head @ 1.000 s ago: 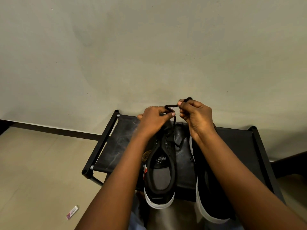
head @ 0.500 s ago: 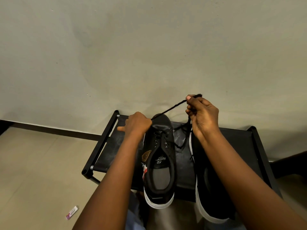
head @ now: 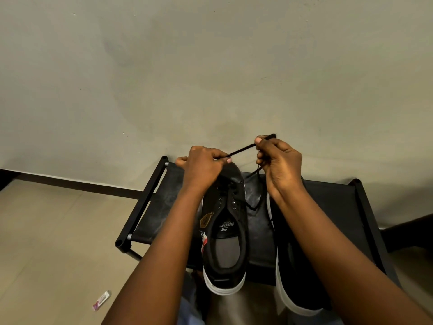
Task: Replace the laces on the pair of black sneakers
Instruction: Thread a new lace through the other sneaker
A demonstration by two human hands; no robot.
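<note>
Now both my hands pinch the black lace (head: 241,150), left hand (head: 203,168) and right hand (head: 280,164) pulling it taut over the left sneaker (head: 228,221) on the bench (head: 332,202). Probably mid-threading; next, feed its tip through an eyelet.

Open black fabric worktop (head: 164,207) left of my white-soled black sneakers (head: 225,231); narrow gap between the pair; taut black lace (head: 241,150) spans above the toe; beige wall (head: 210,78) close behind.

Right sneaker (head: 297,273) mostly behind forearm
</note>
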